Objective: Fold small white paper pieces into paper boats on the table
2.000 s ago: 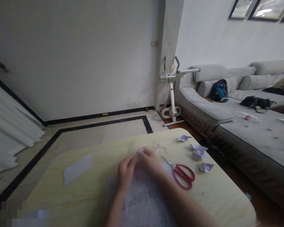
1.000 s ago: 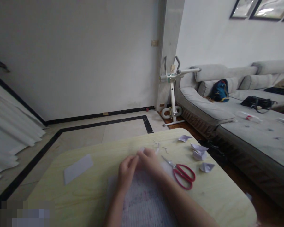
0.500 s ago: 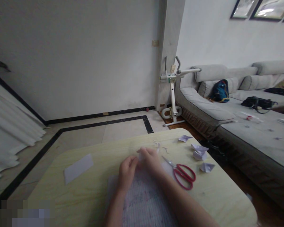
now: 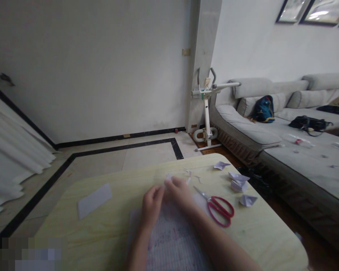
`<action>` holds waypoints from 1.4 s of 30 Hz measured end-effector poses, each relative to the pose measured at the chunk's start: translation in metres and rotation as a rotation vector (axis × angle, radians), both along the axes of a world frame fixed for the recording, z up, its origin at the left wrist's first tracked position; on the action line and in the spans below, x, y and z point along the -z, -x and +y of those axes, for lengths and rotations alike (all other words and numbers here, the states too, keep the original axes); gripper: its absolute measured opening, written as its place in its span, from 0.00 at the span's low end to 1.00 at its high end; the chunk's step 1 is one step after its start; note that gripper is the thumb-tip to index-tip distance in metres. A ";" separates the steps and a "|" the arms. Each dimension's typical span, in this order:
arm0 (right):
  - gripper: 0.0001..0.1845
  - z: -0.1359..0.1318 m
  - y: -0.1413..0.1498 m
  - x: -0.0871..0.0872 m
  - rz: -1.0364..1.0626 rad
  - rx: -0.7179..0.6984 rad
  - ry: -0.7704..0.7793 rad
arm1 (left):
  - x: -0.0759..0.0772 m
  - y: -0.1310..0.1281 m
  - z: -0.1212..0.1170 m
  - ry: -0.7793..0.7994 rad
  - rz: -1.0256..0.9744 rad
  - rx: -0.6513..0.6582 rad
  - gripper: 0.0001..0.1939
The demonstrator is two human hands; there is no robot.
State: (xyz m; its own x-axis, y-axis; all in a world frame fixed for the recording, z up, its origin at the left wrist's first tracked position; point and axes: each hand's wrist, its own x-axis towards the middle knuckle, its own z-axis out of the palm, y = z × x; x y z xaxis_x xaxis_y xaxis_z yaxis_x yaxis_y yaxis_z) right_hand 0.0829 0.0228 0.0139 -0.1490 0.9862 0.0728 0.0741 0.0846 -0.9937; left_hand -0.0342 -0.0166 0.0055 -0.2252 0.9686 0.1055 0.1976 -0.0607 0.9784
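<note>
My left hand point(image 4: 152, 202) and my right hand point(image 4: 180, 191) meet above the far edge of a sheet of written paper point(image 4: 172, 241). Both have their fingers closed on a small piece of white paper point(image 4: 168, 177), which pokes out between the fingertips; most of it is hidden. Just right of my right hand lies a pair of scissors point(image 4: 220, 210) with red handles, blades pointing away to the left. Thin paper scraps point(image 4: 189, 176) are scattered beyond my right hand.
Several folded paper pieces point(image 4: 239, 181) sit along the right side of the wooden table point(image 4: 107, 241). A plain white paper sheet point(image 4: 95, 200) lies at the left. Past the table stand an exercise machine point(image 4: 206, 113) and a grey sofa point(image 4: 248, 131).
My right hand's fingers have shifted slightly on the small paper, and more of its white tip shows above them. My left hand stays nearly in place.
</note>
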 end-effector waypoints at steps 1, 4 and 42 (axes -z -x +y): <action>0.16 0.000 0.000 -0.001 -0.002 0.012 0.001 | 0.001 0.001 0.000 -0.005 0.003 -0.015 0.16; 0.14 0.000 0.001 -0.003 0.018 0.045 0.004 | 0.003 0.004 0.002 0.008 -0.003 -0.053 0.17; 0.08 -0.001 0.004 0.000 0.002 0.062 -0.016 | 0.003 0.007 0.005 -0.024 -0.151 -0.053 0.15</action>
State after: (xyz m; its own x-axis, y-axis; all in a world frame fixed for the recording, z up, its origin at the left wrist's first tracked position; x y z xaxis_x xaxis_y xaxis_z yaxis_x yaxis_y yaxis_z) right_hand 0.0786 0.0214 0.0136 -0.0880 0.9921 0.0889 0.0781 0.0959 -0.9923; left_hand -0.0414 -0.0121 0.0029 -0.2905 0.9527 0.0897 0.0521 -0.0778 0.9956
